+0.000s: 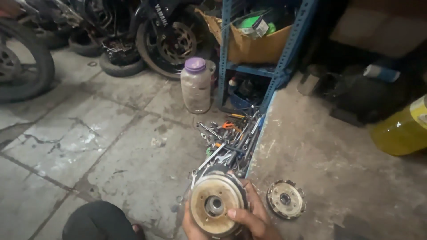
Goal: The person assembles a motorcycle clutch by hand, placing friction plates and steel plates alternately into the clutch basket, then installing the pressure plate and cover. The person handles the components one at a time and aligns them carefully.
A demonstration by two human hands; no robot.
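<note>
Both hands, the left hand (pixel 192 229) and the right hand (pixel 253 218), close around a round metal drum (pixel 216 204), holding it up off the floor with its pale, worn face and central hole turned toward the camera; the right thumb lies across the lower rim, while the left hand shows only at the drum's left edge, so how far its fingers wrap behind cannot be told. Just to the left of the hands a dark-clad knee (pixel 98 221) juts in. Just right of the right hand, a smaller toothed disc (pixel 286 198) lies flat on the concrete floor (pixel 111 146), apart from the drum. Right beyond the hands a heap of wrenches and other tools (pixel 231 142) spreads along a raised edge in the floor. Farther on stands a cloudy plastic jar with a purple lid (pixel 196 85), beside a blue metal shelf (pixel 284 53) carrying a cardboard box (pixel 253 42). Well off to the right sits a yellow container (pixel 402 129). Farthest away are motorcycle wheels (pixel 171 42) and loose tyres. The drum looks heavy and greasy; if the grip slackens it could slip, drop onto the toothed disc or the tool heap, and chip its rim or pinch a finger.
</note>
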